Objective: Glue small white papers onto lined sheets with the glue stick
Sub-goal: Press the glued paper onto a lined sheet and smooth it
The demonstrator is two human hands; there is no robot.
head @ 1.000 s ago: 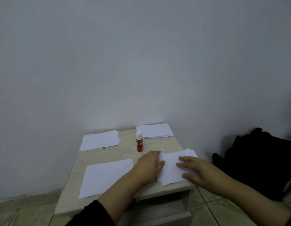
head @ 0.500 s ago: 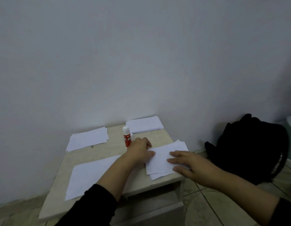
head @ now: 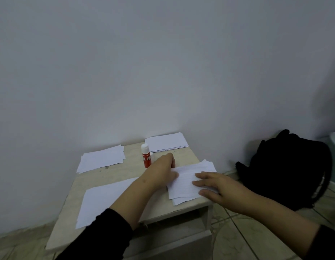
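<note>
pale paper under both hands: right hand (head: 217, 186) lying flat with fingers straight, pressing the top sheet of the lined stack (head: 191, 180) at the right front corner of the small table (head: 116, 176). left hand (head: 163, 172) resting at the stack's left edge, thumb touching the paper, fingers bent over the far side and hidden, so impossible to tell whether pinching a sheet or just steadying it.

judging the step as separating or squaring one lined sheet off the stack. doing it well probably meaning: keeping the right palm flat to pin the lower sheets, sliding only the top one with the left thumb, avoiding dragging the pile, which is overhanging the table's front edge slightly and fanning out.

glue stick (head: 146, 156) standing upright, capped, just beyond the left hand, near enough to be knocked over. small white papers lying in two piles near the wall: left pile (head: 102, 158) and right pile (head: 166, 142), both well apart from the hands. one large white sheet (head: 104, 199) lying flat at the front left, partly under the left forearm. black bag (head: 286, 169) sitting on the floor to the right.
</note>
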